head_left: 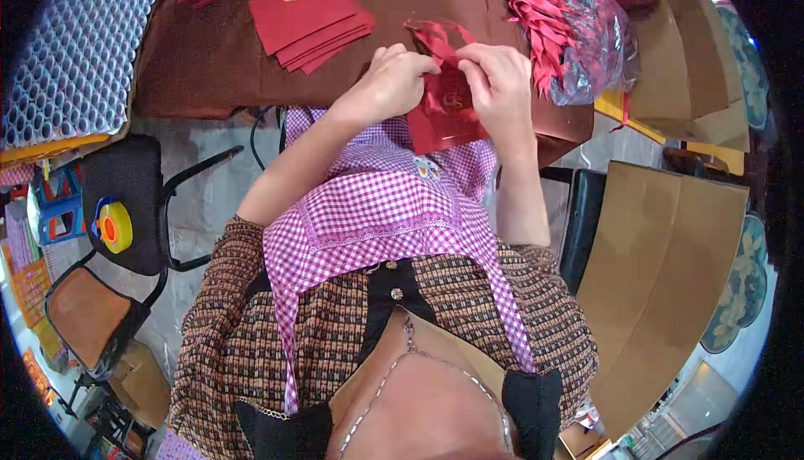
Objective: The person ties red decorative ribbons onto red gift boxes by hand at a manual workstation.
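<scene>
A small red paper bag (446,129) with a gold emblem hangs at the table's front edge, in front of my body. Red ribbon (434,40) loops up from its top. My left hand (392,82) is closed, thumb and fingers pinching at the ribbon on the bag's upper left. On the other side, my right hand (501,83) pinches the ribbon between thumb and forefinger. Its other fingers are curled. The exact spot where the ribbon meets the bag is partly hidden by my fingers.
A fanned stack of flat red bags (306,12) lies left on the brown tablecloth (201,66). Red ribbons (540,29) spill from a clear plastic bag (599,37) at right. A tray of tubes (67,50) stands far left, a black chair (121,175) below it, cardboard (662,292) at right.
</scene>
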Demonstrator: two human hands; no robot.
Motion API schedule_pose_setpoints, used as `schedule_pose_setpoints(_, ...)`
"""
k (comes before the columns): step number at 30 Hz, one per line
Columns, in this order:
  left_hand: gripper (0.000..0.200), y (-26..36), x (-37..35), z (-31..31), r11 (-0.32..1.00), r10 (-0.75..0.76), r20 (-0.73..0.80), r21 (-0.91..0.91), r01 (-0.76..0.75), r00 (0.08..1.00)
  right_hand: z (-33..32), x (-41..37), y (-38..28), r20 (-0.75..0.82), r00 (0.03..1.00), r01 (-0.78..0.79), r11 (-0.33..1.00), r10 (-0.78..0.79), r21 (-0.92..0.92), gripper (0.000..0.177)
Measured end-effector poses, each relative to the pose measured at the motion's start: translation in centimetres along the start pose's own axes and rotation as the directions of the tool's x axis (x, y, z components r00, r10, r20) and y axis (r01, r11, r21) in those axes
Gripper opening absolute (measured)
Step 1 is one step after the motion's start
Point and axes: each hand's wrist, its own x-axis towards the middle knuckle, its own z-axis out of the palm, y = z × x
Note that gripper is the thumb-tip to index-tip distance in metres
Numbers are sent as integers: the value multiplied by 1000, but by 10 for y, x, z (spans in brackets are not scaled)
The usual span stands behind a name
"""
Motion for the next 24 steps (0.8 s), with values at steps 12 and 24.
schedule_pose_setpoints(12,21,-7,2,4,973,223,193,21,-231,956,6,14,51,760,645,-355,910,72,215,22)
schedule_pose_setpoints(24,17,-8,-3,24,915,401,59,12,-402,914,17,29,64,885,442,-400,850,-149,343,22)
